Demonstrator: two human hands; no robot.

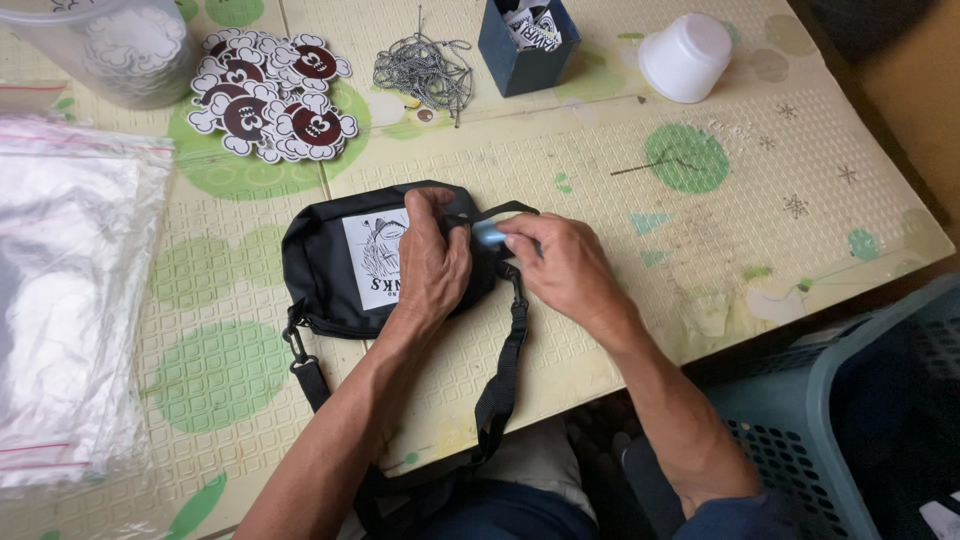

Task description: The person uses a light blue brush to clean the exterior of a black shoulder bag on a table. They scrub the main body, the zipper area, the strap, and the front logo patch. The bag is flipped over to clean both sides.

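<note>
A small black bag (325, 270) with a white printed patch lies on the cream table (620, 200). Its black strap (505, 375) trails off the front edge toward my lap. My left hand (432, 265) presses down on the bag's right end, fingers curled at its top corner. My right hand (560, 265) pinches a small pale blue object (487, 235) against that same corner, beside a short strap loop. What the blue object is cannot be made out.
A pile of dark red and white stickers (270, 95) lies at the back left, a heap of metal ball chains (422, 70) beside it. A dark blue box (525, 40), an upturned white cup (687, 57), clear plastic bags (70, 300), a clear tub (110, 45) and a teal basket (840, 420) surround the work area.
</note>
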